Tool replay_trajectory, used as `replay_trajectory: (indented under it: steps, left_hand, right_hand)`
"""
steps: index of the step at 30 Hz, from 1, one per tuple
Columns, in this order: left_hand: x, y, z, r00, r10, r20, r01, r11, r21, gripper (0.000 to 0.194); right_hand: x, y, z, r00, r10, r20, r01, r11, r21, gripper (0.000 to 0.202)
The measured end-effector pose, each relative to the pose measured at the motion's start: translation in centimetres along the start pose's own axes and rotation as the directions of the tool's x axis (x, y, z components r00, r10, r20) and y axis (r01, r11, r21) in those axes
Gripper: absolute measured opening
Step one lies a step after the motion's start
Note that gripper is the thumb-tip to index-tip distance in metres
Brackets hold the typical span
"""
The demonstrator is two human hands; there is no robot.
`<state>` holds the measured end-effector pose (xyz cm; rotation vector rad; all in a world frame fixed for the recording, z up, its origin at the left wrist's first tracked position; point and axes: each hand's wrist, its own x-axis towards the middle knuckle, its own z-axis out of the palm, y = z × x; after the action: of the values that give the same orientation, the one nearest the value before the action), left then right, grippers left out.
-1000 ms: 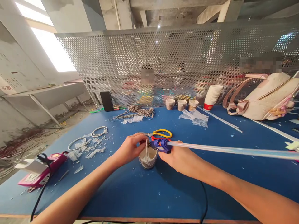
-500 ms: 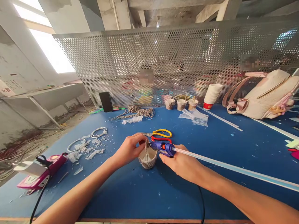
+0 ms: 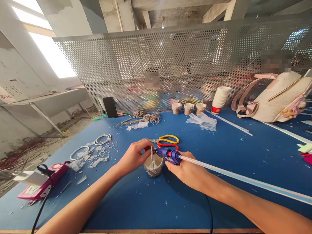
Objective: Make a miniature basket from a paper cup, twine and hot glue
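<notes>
A small cord-wrapped cup [image 3: 154, 169] stands on the blue table [image 3: 136, 201], with a cord handle [image 3: 152, 157] arched over its mouth. My left hand [image 3: 136, 156] pinches the cord at the cup's far rim; the fingertips are partly hidden. In my right hand [image 3: 188, 169] is a blue glue gun [image 3: 172, 156], its nozzle at the cord by the left fingertips. A long clear glue stick [image 3: 234, 174] sticks out of its back. Scissors [image 3: 169, 139] with yellow and red handles lie just beyond the cup.
Left lie a pink power strip [image 3: 36, 191], white rings [image 3: 102, 139] and scraps. Along the perforated screen [image 3: 131, 55] stand a phone [image 3: 110, 107], cord bundles [image 3: 152, 117], three small cups [image 3: 188, 109], stacked paper cups [image 3: 221, 99] and a bag [image 3: 280, 97]. People show behind the screen.
The view has shifted very slightly. Both hands, the glue gun and the cup hold nearly the same positions.
</notes>
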<state>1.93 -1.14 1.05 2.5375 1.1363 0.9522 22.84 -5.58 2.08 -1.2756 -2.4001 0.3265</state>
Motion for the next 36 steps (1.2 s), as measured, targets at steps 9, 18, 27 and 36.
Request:
replay_trajectory:
  steps: [9, 18, 27, 36]
  left_hand:
    - [0.1, 0.3, -0.1, 1.000, -0.005, -0.004, 0.005, 1.000, 0.000, 0.015]
    - [0.1, 0.3, -0.1, 1.000, -0.015, 0.005, 0.015, 1.000, 0.007, 0.015]
    - [0.1, 0.3, -0.1, 1.000, -0.024, 0.009, 0.024, 1.000, 0.001, 0.016]
    - [0.0, 0.2, 0.0, 1.000, -0.020, 0.010, 0.020, 1.000, 0.010, 0.015]
  right_hand:
    - [-0.5, 0.2, 1.5, 0.988, 0.133, -0.081, -0.117, 0.978, 0.174, 0.015]
    - [-0.4, 0.7, 2.0, 0.999, 0.011, -0.036, -0.010, 1.000, 0.011, 0.015]
    - [-0.6, 0.6, 2.0, 0.999, -0.008, -0.036, 0.008, 1.000, -0.014, 0.017]
    - [-0.5, 0.1, 1.4, 0.997, 0.074, -0.032, -0.070, 0.990, 0.124, 0.015]
